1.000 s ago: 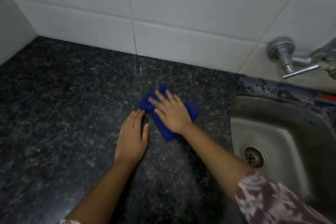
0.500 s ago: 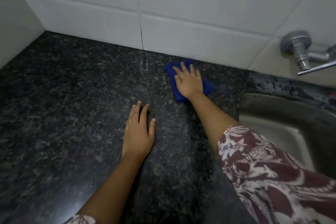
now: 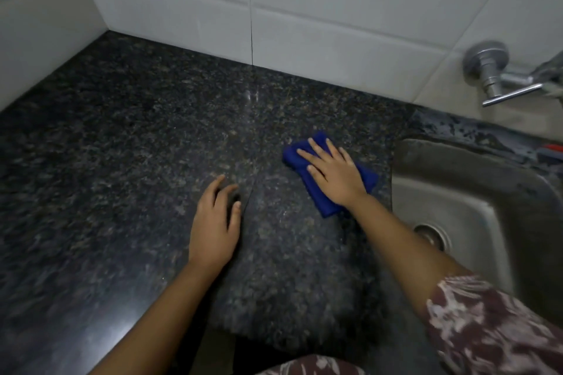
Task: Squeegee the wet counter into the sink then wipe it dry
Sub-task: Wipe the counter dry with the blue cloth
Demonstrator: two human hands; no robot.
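- The right hand [image 3: 333, 175] lies flat with straight, spread fingers, pressing a folded blue cloth [image 3: 323, 206] onto the tabletop [image 3: 137, 146]. Nothing is pinched or curled round.
- The cloth sits just beside the sink [image 3: 475, 207], on the strip of stone near its left rim.
- The left hand [image 3: 213, 228] rests relaxed and empty on the tabletop, near the cloth but apart from it, probably as a brace.
- This looks like the drying step. It is best done with the palm's weight even, in overlapping strokes that finish at the sink edge, refolding the cloth once it is damp.
- The strip under the wall tiles [image 3: 335, 24] and the corner likely need their own passes.
- No squeegee is in view.
- No brand, label or writing can be read, not even on the tap [image 3: 493, 76].
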